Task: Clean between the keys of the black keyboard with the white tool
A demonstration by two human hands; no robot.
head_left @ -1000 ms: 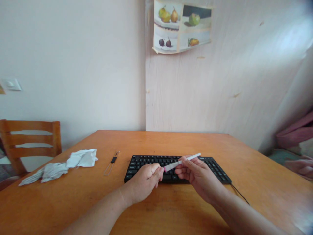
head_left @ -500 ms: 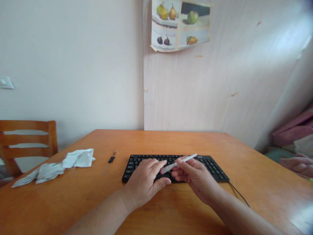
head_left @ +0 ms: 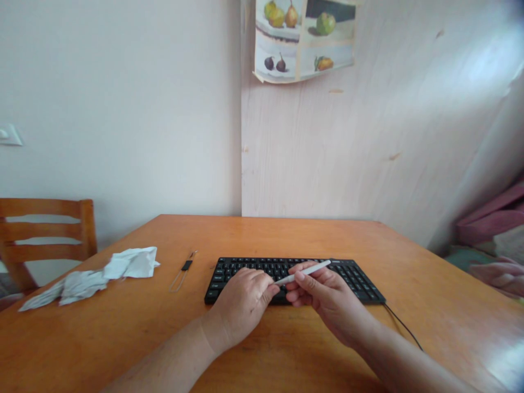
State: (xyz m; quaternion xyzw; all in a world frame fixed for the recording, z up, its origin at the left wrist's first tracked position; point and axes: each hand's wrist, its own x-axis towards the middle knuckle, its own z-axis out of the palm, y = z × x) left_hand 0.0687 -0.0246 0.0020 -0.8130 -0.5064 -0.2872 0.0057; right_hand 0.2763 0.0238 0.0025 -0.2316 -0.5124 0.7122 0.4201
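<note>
A black keyboard [head_left: 356, 275] lies across the middle of the orange wooden table [head_left: 123, 338]. My right hand [head_left: 323, 297] pinches a thin white stick [head_left: 305, 271] like a pen, its tip pointing left and down toward the keys. My left hand [head_left: 241, 303] rests on the keyboard's left half with the fingers curled, and its fingertips meet the tip of the stick. Whether they grip the tip is not clear.
Crumpled white wipes [head_left: 94, 278] lie at the table's left. A thin wire tool with a black clip [head_left: 184, 270] sits between them and the keyboard. The keyboard's cable [head_left: 403, 325] runs off to the right. A wooden chair [head_left: 45, 240] stands at far left.
My left hand's fingers, stretched over the keys half a second ago, have curled in again at the stick's tip. The stick's tip has dropped closer to the keys.
</note>
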